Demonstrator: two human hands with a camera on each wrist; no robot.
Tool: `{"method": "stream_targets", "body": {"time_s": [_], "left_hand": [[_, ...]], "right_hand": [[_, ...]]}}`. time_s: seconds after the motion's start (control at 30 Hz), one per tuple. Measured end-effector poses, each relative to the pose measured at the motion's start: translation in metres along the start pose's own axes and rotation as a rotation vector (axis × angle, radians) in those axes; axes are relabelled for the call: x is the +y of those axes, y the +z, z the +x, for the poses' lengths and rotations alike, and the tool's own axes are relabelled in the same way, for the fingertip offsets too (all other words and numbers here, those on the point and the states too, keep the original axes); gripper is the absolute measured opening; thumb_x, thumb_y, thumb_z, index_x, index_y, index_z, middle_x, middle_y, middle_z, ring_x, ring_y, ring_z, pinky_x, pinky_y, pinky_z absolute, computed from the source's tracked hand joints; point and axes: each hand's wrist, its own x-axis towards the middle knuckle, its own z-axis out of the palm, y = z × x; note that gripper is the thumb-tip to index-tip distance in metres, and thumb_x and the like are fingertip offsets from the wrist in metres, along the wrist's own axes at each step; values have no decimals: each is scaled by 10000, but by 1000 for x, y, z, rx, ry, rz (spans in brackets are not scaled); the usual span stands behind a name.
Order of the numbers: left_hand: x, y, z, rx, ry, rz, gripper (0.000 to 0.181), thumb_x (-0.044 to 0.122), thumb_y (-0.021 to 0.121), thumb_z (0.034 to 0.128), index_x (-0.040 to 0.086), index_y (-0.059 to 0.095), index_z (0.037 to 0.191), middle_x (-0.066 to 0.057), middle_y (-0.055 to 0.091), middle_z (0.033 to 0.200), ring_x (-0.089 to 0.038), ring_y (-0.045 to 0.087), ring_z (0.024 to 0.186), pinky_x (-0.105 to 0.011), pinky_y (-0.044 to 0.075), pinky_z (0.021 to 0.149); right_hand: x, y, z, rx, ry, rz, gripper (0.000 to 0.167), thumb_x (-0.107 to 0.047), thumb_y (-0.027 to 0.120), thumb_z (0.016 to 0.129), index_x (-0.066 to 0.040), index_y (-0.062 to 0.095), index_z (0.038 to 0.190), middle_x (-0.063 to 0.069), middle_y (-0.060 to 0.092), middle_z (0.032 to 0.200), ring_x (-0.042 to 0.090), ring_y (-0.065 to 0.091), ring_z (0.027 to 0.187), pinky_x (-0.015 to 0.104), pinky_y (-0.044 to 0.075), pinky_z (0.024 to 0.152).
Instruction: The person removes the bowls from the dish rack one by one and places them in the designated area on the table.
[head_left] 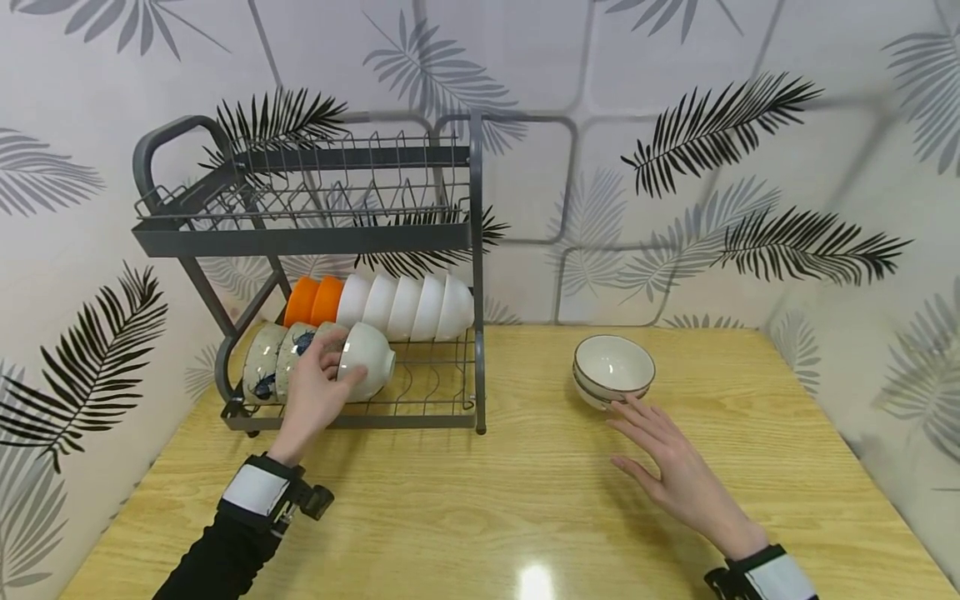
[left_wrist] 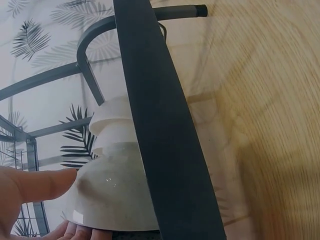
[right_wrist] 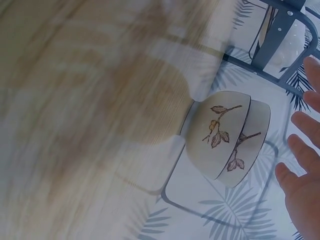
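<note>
Left hand [head_left: 313, 396] grasping a pale bowl [head_left: 366, 360] at the rim end: thumb on the near outer side, fingers at the mouth. Right hand [head_left: 675, 475] released, fingers extended and spread, holding nothing; it's at 4 o'clock from head-view centre, palm toward the bowl stack [head_left: 615, 362]. Wrist view shows a gap between those fingers and the stack.

Clock refs below are head view, 12 = away from the person.

Gripped bowl: at 8 o'clock from view centre, in the lower tier of the dish rack [head_left: 420, 422]. On its side, foot toward 3, mouth toward 9. Can't tell if it touches the wires.

Around it: patterned bowls [head_left: 262, 367] with blue marks at its 9 o'clock, on edge, partly behind the left hand. White bowls [head_left: 408, 307] in a leaning row at 1 to 2. Two orange bowls [head_left: 303, 302] at 10 to 11, same row as the white ones.

Stack: two bowls nested upright on the wooden table [head_left: 450, 508], dark rims, leaf-sprig print, at 11 o'clock from the right hand, well apart from the rack. Leaf-print wall [head_left: 525, 50] runs behind at 12.
</note>
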Motion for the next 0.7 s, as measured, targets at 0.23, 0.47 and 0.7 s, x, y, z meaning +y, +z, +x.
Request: {"method": "stream_targets", "body": {"time_s": [0.23,0.47,0.7], "left_hand": [[-1,1,1,19,7,36,516,80,724,914,-64,545,1376,-299,688,1108,-368,687,987,-399,571,870],[-5,8,4,-6,21,-4,352,106,719,929,-88,649,1214,-299,700,1102,-294,705,945,-157,530,747],[-9,14,4,-46,7,-124,300,87,667,964,-92,623,1201,-307,664,1180,23,597,816,-99,490,727]], "right_hand": [[0,-1,-3,-2,20,-10,532,-52,823,765,-39,657,1270,231,590,1408,233,393,1494,140,60,1258],[2,-2,-5,8,24,-18,535,-45,829,750,-35,664,1259,234,597,1397,265,427,1469,137,63,1256],[4,-4,-7,34,5,-6,551,-28,823,720,0,663,1247,259,605,1367,106,319,1521,145,74,1263]]}}
